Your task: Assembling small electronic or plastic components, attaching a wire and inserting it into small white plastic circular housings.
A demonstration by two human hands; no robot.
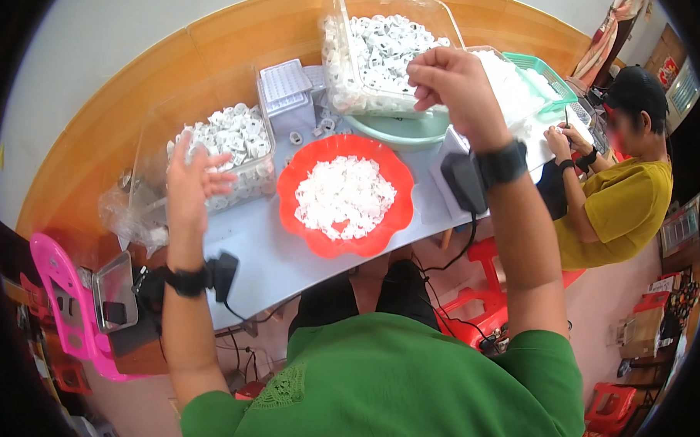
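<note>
Here, hands (188,180) apart near clear bins (369,102); red bowl (335,247) near table (257,271) edge.

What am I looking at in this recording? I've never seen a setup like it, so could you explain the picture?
There is no robot: these are a person's bare hands. The single picture comes from a wide fisheye camera on that person's head, looking down, so edges bend.

On the table sits a red scalloped dish of small white pieces. Behind it are two clear bins of white parts, one at left, one at the top.

The left hand is open before the left bin, with nothing visible in it. The right hand is raised before the top bin, fingers curled; whether it holds anything I cannot tell.

A co-worker in yellow sits at right.
</note>
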